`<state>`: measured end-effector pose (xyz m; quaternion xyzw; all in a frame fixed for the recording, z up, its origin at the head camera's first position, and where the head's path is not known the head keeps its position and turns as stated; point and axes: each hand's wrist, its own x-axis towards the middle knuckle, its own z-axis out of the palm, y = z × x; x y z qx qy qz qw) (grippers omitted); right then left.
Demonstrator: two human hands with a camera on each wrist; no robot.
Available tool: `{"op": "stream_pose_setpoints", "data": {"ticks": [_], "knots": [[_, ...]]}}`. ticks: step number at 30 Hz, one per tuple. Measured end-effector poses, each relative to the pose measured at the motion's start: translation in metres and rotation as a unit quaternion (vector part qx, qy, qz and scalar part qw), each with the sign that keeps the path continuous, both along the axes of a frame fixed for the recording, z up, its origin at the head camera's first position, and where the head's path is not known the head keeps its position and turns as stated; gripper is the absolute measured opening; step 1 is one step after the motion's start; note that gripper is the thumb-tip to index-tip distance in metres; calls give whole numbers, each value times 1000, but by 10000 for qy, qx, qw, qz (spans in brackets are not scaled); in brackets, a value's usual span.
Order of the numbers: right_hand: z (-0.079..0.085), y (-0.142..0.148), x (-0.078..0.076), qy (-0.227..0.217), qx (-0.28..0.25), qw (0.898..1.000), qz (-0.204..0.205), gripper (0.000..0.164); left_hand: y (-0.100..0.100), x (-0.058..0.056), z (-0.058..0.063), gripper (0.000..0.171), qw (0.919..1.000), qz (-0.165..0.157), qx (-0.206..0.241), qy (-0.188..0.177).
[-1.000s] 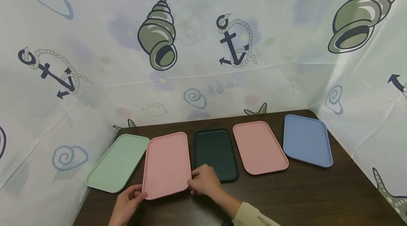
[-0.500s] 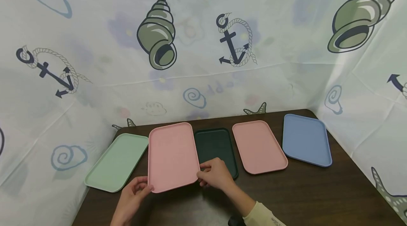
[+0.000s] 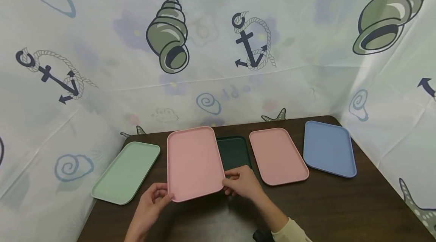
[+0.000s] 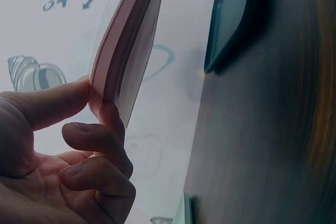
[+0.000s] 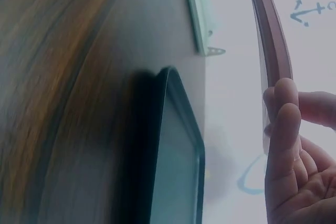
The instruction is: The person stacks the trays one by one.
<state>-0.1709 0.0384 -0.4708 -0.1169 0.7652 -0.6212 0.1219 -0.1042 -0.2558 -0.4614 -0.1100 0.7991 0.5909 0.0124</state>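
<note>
In the head view, a flat pink rectangular tray [image 3: 195, 162] with rounded corners and a low rim is held between the left hand [image 3: 151, 206] and the right hand [image 3: 243, 183], over the left-centre part of the dark brown wood-grained desk [image 3: 327, 208]. The left hand pinches its near left corner, thumb on the rim; the right hand pinches its near right corner. It partly covers a dark green rectangular tray [image 3: 234, 150] with a raised rim, which lies towards the desk's back edge. A pale green rounded rectangular tray [image 3: 126, 173] lies along the left edge, a second pink rounded rectangular tray [image 3: 278, 156] right of the dark green one, and a blue rounded rectangular tray [image 3: 329, 149] near the back right corner. White cloth [image 3: 211, 52] printed with shells and anchors stands behind the back edge. In the left wrist view, the held tray appears edge-on, clear of the desk; thumb and index finger close on its rim, the other fingers loosely curled. In the right wrist view, the fingers close on the rim's other end, with no gap left between them and the tray; the dark green tray rests on the desk below.
</note>
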Motion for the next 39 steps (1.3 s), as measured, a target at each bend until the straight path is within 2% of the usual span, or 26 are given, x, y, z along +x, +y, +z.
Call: {"op": "stream_pose_setpoints", "data": {"ticks": [7,18,26,33,36,39], "knots": [[-3,24,-3,14,70,10000,-57,35,19,-8,0,36,9997,-164,130,132],[-7,51,-1,-11,-124,9997,-186,36,44,-24,-8,31,9981,-547,-6,269],[-13,67,1,8,-308,9991,-306,35,60,-35,-22,30,9970,-689,-67,334],[-24,79,-3,-112,-128,9983,-549,35,73,-44,-38,28,9963,-765,-44,387],[-15,80,1,-163,-50,9985,-514,34,76,-47,-43,29,9963,-770,-95,379],[-18,82,-1,-200,-67,9985,-498,33,78,-49,-47,30,9962,-776,-113,366]]}}
